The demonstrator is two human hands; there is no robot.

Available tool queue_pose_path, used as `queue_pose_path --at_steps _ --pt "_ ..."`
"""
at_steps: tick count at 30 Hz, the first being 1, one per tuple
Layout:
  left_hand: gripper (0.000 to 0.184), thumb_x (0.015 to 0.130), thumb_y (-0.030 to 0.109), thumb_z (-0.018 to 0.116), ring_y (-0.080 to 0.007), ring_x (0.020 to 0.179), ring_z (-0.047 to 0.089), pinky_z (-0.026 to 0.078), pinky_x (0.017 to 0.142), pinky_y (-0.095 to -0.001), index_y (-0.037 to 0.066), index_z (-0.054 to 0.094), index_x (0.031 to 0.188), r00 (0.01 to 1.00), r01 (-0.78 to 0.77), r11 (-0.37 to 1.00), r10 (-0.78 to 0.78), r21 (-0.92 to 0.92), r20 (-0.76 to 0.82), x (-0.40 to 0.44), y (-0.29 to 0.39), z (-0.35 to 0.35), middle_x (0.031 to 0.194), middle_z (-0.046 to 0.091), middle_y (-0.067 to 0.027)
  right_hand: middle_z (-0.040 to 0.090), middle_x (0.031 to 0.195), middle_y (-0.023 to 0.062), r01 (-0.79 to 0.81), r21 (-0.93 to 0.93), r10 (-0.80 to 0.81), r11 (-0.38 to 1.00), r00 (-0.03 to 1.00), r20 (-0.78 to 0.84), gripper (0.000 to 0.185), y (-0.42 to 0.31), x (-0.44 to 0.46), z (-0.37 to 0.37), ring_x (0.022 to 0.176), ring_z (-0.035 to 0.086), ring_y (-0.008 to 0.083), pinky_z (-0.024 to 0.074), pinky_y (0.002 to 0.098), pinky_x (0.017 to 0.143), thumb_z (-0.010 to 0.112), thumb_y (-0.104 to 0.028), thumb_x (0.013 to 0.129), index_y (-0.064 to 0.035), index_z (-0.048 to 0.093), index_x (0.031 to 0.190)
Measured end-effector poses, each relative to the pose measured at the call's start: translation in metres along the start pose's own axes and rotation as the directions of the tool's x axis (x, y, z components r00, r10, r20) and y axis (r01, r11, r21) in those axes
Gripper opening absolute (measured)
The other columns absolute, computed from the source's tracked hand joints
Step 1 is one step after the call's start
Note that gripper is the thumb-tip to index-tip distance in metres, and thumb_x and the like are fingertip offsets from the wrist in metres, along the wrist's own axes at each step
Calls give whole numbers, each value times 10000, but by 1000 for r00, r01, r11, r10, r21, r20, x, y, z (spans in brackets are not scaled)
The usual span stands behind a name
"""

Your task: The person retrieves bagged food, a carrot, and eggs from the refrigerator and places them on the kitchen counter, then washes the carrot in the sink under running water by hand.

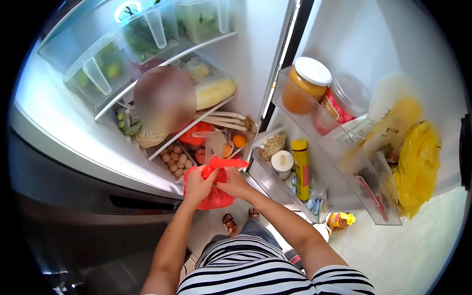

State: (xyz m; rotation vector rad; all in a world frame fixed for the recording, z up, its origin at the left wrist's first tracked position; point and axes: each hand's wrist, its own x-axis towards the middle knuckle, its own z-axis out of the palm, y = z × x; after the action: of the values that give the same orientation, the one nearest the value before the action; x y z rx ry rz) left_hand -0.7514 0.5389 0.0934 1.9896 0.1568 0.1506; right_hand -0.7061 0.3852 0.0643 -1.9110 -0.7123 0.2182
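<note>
Rounded red plastic bag (220, 198) hangs neck-up, loose end rightward; fingers of left hand (197, 184) and right hand (233, 183) clench its neck.

Bag (220, 199) in hands (197, 187), eggs (175, 160) behind-left, scallions (223, 119) beyond, jars (301, 93) right (in door (354, 34))

the contents of the red bag (221, 199) are hidden. a round blur (164, 100) covers something in the fridge (258, 29). the top edge crops a clear bin (196, 24); the bottom edge crops the striped shirt (255, 275).
</note>
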Motion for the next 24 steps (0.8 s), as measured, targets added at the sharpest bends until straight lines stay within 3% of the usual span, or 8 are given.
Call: queue_pose_path --at_steps 3,12,14,16,18,19,23,24 --pt "207 834 205 690 -144 605 566 447 593 -309 6 651 874 998 21 997 -26 70 63 -13 -6 9 658 606 -94 499 1297 193 -108 18 105 994 989 109 652 13 -22 7 1215 481 335 383 409 1015 744 -244 749 -36 460 1297" --pt "222 785 155 742 -174 626 594 465 617 -324 8 636 913 976 93 990 -112 106 187 -57 -39 43 703 630 -114 506 1266 185 -13 142 2 990 997 74 613 59 -91 27 1219 459 325 379 387 1023 752 -295 755 -81 517 1279" --pt "239 778 158 750 -188 640 605 468 625 -331 5 633 920 977 80 987 -106 140 185 -70 -45 55 723 634 -127 509 1276 150 -238 241 196 941 963 188 617 72 -111 32 1229 456 301 372 369 1034 749 -298 774 -93 499 1300" --pt "251 772 161 754 -205 663 622 470 631 -339 3 630 922 979 70 985 -99 158 179 -84 -48 67 750 641 -144 506 1293 115 -450 471 351 758 891 287 636 70 -131 28 1242 448 273 367 362 1039 744 -326 792 -115 475 1327" --pt "268 764 166 759 -234 699 637 476 642 -340 3 626 930 982 96 983 -119 157 144 -97 -54 76 785 647 -159 497 1316 79 -563 748 441 352 805 397 669 58 -154 16 1260 434 240 366 365 1039 736 -379 807 -146 442 1362" --pt "276 761 168 761 -248 717 645 479 647 -341 4 624 934 983 113 982 -133 154 124 -104 -59 81 803 650 -167 471 1362 45 -684 665 497 299 707 504 756 43 -163 -1 1265 429 211 355 419 1042 684 -525 815 -181 377 1415" --pt "302 745 161 762 -308 788 653 494 686 -356 7 616 961 975 149 968 -177 200 133 -134 -91 109 839 652 -179 147 1554 81 -813 567 540 129 538 648 940 64 -196 5 1400 181 346 337 517 1048 608 -678 781 -162 259 1485" --pt "306 739 146 758 -320 806 650 497 701 -362 5 613 968 973 146 972 -175 186 148 -141 -94 116 850 650 -181 209 1526 86 -793 599 549 106 549 630 904 69 -200 13 1383 223 327 354 498 1038 615 -657 791 -155 290 1469"
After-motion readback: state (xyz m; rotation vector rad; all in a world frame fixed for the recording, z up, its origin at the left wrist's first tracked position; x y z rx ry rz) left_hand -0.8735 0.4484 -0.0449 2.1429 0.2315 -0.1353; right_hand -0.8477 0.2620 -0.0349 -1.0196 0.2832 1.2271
